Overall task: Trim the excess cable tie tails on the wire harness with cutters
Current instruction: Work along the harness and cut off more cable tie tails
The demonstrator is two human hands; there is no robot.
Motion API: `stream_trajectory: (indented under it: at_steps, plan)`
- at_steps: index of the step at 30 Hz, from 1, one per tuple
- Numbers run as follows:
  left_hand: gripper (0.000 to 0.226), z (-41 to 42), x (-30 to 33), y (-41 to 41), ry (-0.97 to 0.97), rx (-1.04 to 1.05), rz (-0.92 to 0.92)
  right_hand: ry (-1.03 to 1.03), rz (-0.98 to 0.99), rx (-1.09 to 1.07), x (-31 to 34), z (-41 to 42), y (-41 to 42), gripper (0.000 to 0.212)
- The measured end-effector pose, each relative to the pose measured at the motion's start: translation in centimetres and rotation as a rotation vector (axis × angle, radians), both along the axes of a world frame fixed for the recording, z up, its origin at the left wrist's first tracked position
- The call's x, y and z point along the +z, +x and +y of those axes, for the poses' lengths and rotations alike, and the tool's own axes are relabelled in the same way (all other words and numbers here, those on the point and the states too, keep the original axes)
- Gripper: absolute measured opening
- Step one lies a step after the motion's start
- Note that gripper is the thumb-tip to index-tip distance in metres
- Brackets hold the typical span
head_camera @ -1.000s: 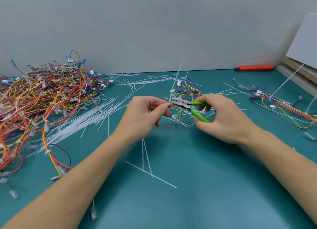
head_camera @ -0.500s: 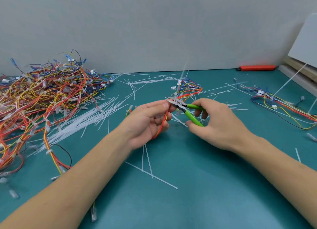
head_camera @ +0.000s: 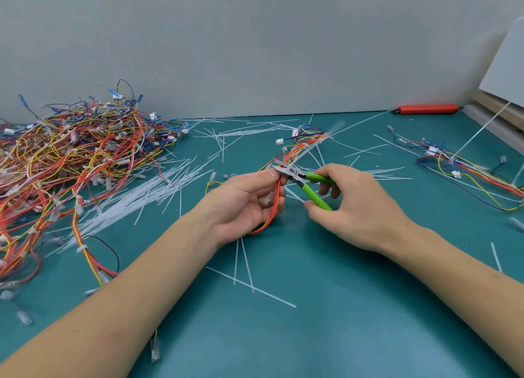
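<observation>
Wire harness [head_camera: 295,153], a bundle of red, orange and yellow wires, rises between the hands; the left hand [head_camera: 243,204] pinches it, and the right hand [head_camera: 351,207] grips green-handled cutters [head_camera: 310,184] whose tips meet the wires at the left thumb. Beneath them lies a teal desk [head_camera: 326,329] against a grey wall [head_camera: 255,46], with a large harness pile [head_camera: 71,162] left of the hands and white cut tails [head_camera: 249,285] strewn around them.

Green-handled cutters [head_camera: 310,187]; red-orange-yellow wire harness [head_camera: 276,204]; teal table [head_camera: 326,335]; white tie offcuts [head_camera: 158,190].
</observation>
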State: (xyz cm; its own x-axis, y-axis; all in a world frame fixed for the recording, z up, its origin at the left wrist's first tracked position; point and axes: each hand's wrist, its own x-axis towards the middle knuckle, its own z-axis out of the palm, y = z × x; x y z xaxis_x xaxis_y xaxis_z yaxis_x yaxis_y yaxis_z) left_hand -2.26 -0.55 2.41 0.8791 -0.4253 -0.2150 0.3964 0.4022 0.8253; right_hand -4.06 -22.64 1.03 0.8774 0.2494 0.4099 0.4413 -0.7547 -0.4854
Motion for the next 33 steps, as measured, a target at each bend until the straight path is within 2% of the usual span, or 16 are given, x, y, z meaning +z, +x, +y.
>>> stream_trajectory:
  at_steps: [3,8,16,21,33]
  plan:
    - [0.015,-0.30,0.02,-0.01,0.050,0.062,-0.082,0.005,-0.001,-0.009,-0.07,-0.10,0.13,0.032]
    - [0.018,-0.52,0.10,-0.13,0.055,0.153,-0.098,0.008,-0.006,-0.007,-0.38,0.11,0.19,0.025]
    - [0.024,-0.50,0.42,-0.38,0.029,0.154,-0.064,0.009,-0.002,-0.023,-0.57,0.19,0.23,0.021]
    - [0.013,-0.41,0.43,-0.42,0.022,0.132,-0.024,0.060,0.054,-0.009,-0.39,0.14,0.31,0.018]
    - [0.009,-0.55,0.56,-0.46,0.051,0.165,0.038,0.011,0.052,-0.010,-0.69,0.00,0.46,0.025]
